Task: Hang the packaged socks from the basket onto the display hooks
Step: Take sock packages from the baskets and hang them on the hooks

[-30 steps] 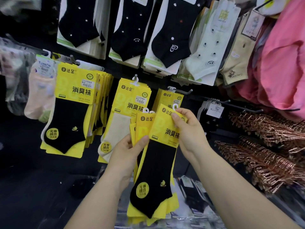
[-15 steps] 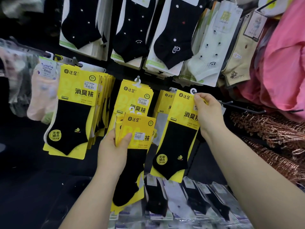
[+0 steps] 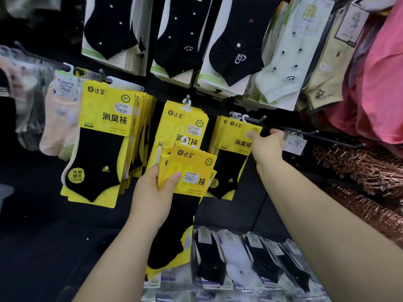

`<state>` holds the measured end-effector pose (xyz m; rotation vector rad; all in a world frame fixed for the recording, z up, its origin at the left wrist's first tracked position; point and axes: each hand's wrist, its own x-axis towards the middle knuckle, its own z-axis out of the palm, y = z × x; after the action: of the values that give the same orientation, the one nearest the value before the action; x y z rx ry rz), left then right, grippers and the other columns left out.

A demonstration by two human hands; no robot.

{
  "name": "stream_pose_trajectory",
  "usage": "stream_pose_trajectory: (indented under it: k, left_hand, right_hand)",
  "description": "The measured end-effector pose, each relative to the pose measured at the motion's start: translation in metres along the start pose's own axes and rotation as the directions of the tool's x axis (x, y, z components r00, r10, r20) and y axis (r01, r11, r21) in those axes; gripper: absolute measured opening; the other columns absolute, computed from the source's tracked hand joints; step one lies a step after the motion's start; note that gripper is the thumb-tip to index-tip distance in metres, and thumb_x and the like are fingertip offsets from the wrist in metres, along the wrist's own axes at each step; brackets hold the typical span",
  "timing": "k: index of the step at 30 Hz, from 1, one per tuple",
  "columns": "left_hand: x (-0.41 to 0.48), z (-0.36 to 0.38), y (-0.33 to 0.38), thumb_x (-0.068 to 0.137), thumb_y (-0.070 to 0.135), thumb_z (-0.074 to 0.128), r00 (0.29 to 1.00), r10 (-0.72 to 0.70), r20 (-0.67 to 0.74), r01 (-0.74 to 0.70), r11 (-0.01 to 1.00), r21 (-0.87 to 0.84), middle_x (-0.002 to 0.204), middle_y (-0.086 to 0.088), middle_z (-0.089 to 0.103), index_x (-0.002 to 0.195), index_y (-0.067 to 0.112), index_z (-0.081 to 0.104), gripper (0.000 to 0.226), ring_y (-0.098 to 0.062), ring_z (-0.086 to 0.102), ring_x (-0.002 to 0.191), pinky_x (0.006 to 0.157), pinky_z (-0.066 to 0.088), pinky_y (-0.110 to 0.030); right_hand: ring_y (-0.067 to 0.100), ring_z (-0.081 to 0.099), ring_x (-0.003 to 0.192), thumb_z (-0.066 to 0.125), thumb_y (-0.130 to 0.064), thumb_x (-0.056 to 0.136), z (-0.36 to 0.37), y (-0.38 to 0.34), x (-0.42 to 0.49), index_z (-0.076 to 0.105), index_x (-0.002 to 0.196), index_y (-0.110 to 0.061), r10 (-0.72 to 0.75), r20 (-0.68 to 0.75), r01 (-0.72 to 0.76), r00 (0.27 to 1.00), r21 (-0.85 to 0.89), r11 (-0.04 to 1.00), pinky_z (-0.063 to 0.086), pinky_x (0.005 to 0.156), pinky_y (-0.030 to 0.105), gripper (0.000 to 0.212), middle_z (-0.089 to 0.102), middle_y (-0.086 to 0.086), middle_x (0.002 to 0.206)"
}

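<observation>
2 hands [image 3: 152,192] busy, L gripping sock packs [image 3: 189,168], R pinching hooked pack [image 3: 236,136]

The right hand [image 3: 265,147] was up at the display hook [image 3: 253,119], thumb and fingers pinched on the top corner of a yellow sock pack [image 3: 234,153] that hung among the others there. The left hand [image 3: 152,192] clutched a small fanned stack of packs [image 3: 187,171] lower down, thumb pressed across the front card, black socks dangling below. To the left, two more yellow bunches [image 3: 104,136] hung full. Copper hangers [image 3: 357,166] were piled at the right.
</observation>
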<state>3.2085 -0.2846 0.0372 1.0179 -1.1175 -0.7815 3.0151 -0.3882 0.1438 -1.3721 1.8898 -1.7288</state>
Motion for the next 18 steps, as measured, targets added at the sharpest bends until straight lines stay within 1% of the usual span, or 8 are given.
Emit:
stream_pose_trajectory:
  k: [2, 3, 5, 6, 8, 10, 15, 18]
  left_hand:
    - [-0.001, 0.002, 0.002, 0.093, 0.023, 0.057, 1.0, -0.009, 0.011, 0.009, 1.0, -0.028, 0.104, 0.006, 0.071, 0.097, 0.037, 0.061, 0.016, -0.016, 0.066, 0.101, 0.093, 0.052, -0.043]
    - [-0.002, 0.004, 0.002, 0.093, 0.023, 0.057, 1.0, -0.018, 0.019, 0.019, 0.999, -0.048, 0.104, 0.006, 0.072, 0.097, 0.038, 0.061, 0.016, -0.015, 0.066, 0.101, 0.093, 0.052, -0.042]
    - [-0.004, 0.009, 0.002, 0.093, 0.025, 0.057, 0.998, -0.046, 0.037, 0.05, 0.994, -0.1, 0.104, 0.006, 0.072, 0.1, 0.037, 0.062, 0.015, -0.016, 0.066, 0.101, 0.09, 0.052, -0.039]
    - [-0.005, 0.011, 0.002, 0.093, 0.026, 0.057, 0.997, -0.061, 0.044, 0.066, 0.989, -0.13, 0.103, 0.006, 0.072, 0.101, 0.036, 0.063, 0.014, -0.016, 0.067, 0.101, 0.089, 0.053, -0.037]
    - [-0.009, 0.016, 0.004, 0.092, 0.025, 0.058, 0.994, -0.079, 0.069, 0.091, 0.977, -0.194, 0.102, 0.006, 0.073, 0.105, 0.031, 0.065, 0.016, -0.015, 0.068, 0.099, 0.088, 0.053, -0.037]
    - [-0.013, 0.02, 0.007, 0.091, 0.022, 0.06, 0.99, -0.091, 0.106, 0.116, 0.959, -0.26, 0.102, 0.004, 0.074, 0.11, 0.026, 0.066, 0.02, -0.016, 0.069, 0.098, 0.089, 0.054, -0.039]
    - [-0.013, 0.016, 0.006, 0.089, 0.018, 0.061, 0.977, -0.133, 0.168, 0.186, 0.915, -0.359, 0.106, -0.005, 0.073, 0.108, 0.019, 0.065, 0.02, -0.025, 0.068, 0.103, 0.096, 0.05, -0.049]
    - [-0.011, 0.015, 0.004, 0.09, 0.014, 0.059, 0.98, -0.124, 0.158, 0.174, 0.919, -0.354, 0.107, -0.007, 0.073, 0.105, 0.02, 0.065, 0.017, -0.028, 0.067, 0.103, 0.095, 0.049, -0.052]
  right_hand:
    - [0.028, 0.047, 0.118, 0.062, -0.033, 0.09, -0.006, 0.006, -0.02, 0.038, 0.132, -0.015, -0.069, -0.012, 0.069, 0.998, 0.002, 0.998, 0.041, 0.102, 0.041, 0.051, 0.036, 0.01, 0.137]
    - [0.022, 0.05, 0.112, 0.061, -0.033, 0.09, -0.01, 0.008, -0.034, 0.043, 0.127, -0.017, -0.122, 0.056, 0.12, 0.991, 0.044, 0.992, 0.045, 0.096, 0.031, 0.043, 0.042, 0.007, 0.132]
    - [0.003, 0.055, 0.091, 0.061, -0.04, 0.089, -0.016, 0.012, -0.068, 0.05, 0.111, -0.025, -0.183, 0.316, 0.152, 0.931, 0.121, 0.981, 0.044, 0.067, 0.006, 0.03, 0.054, -0.002, 0.116]
    - [-0.001, 0.054, 0.085, 0.063, -0.046, 0.085, -0.018, 0.014, -0.084, 0.05, 0.106, -0.028, -0.191, 0.437, 0.147, 0.879, 0.133, 0.98, 0.042, 0.058, 0.003, 0.031, 0.056, -0.004, 0.109]
    - [0.006, 0.059, 0.091, 0.07, -0.051, 0.076, -0.017, 0.018, -0.107, 0.047, 0.106, -0.03, -0.244, 0.532, 0.193, 0.811, 0.149, 0.97, 0.048, 0.067, 0.013, 0.043, 0.058, -0.004, 0.108]
    - [0.007, 0.062, 0.095, 0.077, -0.041, 0.072, -0.014, 0.02, -0.118, 0.046, 0.106, -0.031, -0.3, 0.488, 0.247, 0.819, 0.172, 0.954, 0.053, 0.078, 0.024, 0.047, 0.062, -0.007, 0.107]
    - [0.006, 0.07, 0.078, 0.082, -0.009, 0.07, -0.026, 0.018, -0.108, 0.047, 0.103, -0.029, -0.267, 0.509, 0.087, 0.818, 0.35, 0.933, 0.054, 0.06, 0.017, 0.053, 0.069, -0.001, 0.097]
    - [0.008, 0.069, 0.083, 0.081, -0.002, 0.07, -0.036, 0.019, -0.104, 0.047, 0.106, -0.041, -0.298, 0.556, 0.138, 0.776, 0.311, 0.94, 0.055, 0.061, 0.019, 0.063, 0.067, 0.003, 0.102]
